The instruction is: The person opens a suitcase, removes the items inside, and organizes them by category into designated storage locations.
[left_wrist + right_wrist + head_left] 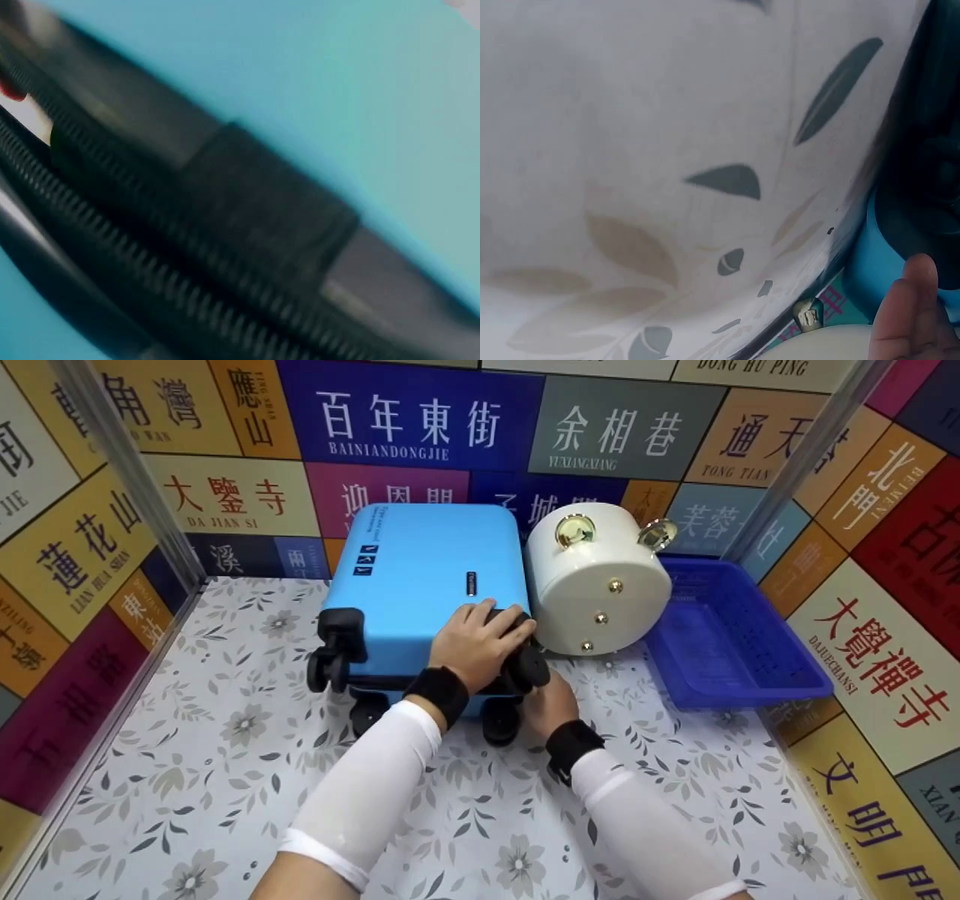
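Observation:
A light blue suitcase (435,562) lies flat with its black wheels towards me. My left hand (480,641) rests over its near right corner, fingers spread on the shell beside a wheel (529,667). My right hand (551,701) is low at that corner, partly hidden behind the wheel. In the right wrist view its fingers (904,322) look fairly straight beside the blue shell; the thumb is not visible. Up close in the left wrist view, the two toothed rows of a black zipper (172,277) stand apart along the suitcase's side.
A round white case (600,585) with gold studs and ear-like discs stands against the suitcase's right side. Farther right is a blue plastic basket (765,697). Printed panels (420,420) enclose the back and sides. A floral cloth (247,727) covers the surface.

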The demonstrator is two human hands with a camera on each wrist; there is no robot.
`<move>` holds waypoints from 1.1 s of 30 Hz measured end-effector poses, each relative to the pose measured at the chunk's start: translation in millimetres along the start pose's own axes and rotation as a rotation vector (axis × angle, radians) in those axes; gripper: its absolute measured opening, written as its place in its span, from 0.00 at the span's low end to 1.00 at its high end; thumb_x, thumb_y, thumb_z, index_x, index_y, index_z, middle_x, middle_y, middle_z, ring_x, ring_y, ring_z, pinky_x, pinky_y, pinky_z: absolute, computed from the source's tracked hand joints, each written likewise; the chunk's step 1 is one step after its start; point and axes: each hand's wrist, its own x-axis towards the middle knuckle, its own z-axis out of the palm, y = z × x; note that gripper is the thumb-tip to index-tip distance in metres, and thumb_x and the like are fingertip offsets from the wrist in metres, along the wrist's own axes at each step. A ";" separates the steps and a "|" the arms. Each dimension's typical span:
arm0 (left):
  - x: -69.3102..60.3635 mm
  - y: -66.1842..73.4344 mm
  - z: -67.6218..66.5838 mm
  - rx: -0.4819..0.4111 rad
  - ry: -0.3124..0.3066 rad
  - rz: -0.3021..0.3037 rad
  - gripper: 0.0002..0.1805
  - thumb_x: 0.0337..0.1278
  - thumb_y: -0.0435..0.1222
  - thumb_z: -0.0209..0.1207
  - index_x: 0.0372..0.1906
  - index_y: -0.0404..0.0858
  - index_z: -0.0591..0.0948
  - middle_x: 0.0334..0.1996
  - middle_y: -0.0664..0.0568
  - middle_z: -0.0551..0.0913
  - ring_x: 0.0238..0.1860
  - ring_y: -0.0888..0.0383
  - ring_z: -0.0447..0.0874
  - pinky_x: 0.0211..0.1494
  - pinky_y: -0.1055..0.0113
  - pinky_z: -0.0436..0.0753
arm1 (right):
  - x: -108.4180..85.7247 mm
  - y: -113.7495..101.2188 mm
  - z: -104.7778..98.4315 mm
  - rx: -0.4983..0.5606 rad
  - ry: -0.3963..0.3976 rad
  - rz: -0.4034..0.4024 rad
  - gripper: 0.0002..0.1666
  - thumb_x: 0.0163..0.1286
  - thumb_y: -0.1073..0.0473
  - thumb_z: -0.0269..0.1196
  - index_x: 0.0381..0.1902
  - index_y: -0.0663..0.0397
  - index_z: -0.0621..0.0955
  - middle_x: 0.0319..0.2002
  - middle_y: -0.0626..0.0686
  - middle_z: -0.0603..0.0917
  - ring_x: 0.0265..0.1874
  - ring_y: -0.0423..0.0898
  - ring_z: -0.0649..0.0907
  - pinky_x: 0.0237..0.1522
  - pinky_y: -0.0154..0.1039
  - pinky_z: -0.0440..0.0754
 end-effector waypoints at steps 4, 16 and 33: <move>-14.8 0.8 6.6 0.028 0.078 0.024 0.19 0.74 0.41 0.59 0.64 0.54 0.83 0.59 0.55 0.85 0.58 0.49 0.83 0.57 0.56 0.81 | 1.2 -0.9 -0.6 0.032 -0.016 0.023 0.25 0.74 0.64 0.57 0.67 0.57 0.81 0.55 0.65 0.88 0.55 0.64 0.87 0.63 0.58 0.82; -96.6 -59.0 4.1 0.062 0.133 0.207 0.26 0.60 0.56 0.68 0.63 0.62 0.78 0.74 0.49 0.71 0.73 0.47 0.71 0.67 0.50 0.68 | 6.8 -5.2 1.8 0.152 0.018 0.150 0.28 0.84 0.53 0.54 0.78 0.45 0.73 0.70 0.62 0.79 0.70 0.60 0.79 0.73 0.55 0.75; -113.9 -73.6 -23.0 -0.004 -0.142 0.062 0.40 0.61 0.48 0.72 0.76 0.74 0.70 0.82 0.48 0.59 0.81 0.40 0.56 0.71 0.23 0.63 | 2.1 -4.7 -1.0 0.121 -0.002 0.159 0.32 0.82 0.61 0.53 0.81 0.52 0.67 0.66 0.66 0.81 0.63 0.64 0.83 0.65 0.58 0.81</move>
